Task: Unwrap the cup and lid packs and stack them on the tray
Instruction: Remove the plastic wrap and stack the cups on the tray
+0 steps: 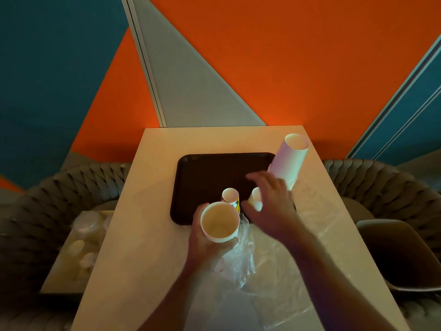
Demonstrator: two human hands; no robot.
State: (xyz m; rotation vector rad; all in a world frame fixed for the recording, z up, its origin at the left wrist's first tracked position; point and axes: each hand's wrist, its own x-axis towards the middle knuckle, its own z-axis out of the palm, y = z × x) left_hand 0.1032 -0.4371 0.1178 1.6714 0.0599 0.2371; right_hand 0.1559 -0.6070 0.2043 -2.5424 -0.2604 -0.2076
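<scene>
A dark tray [205, 173] lies on the light table [148, 211]. A tall stack of white paper cups [290, 161] stands at the tray's right edge. Two smaller cups stand near the tray's front: one with a printed side [229, 195] and one [255, 199] partly hidden behind my right hand. My left hand [207, 249] grips a stack of wide white cups [219, 222] from below, held over the tray's front edge with clear plastic wrap [241, 261] trailing under it. My right hand [269, 201] hovers open over the tray, fingers spread, touching nothing that I can see.
Loose clear plastic wrap [298, 259] covers the right and near part of the table. A lower side table at the left holds wrapped packs of lids [86, 228]. Woven chairs [59, 187] flank the table. A dark bin [401, 254] stands at the right.
</scene>
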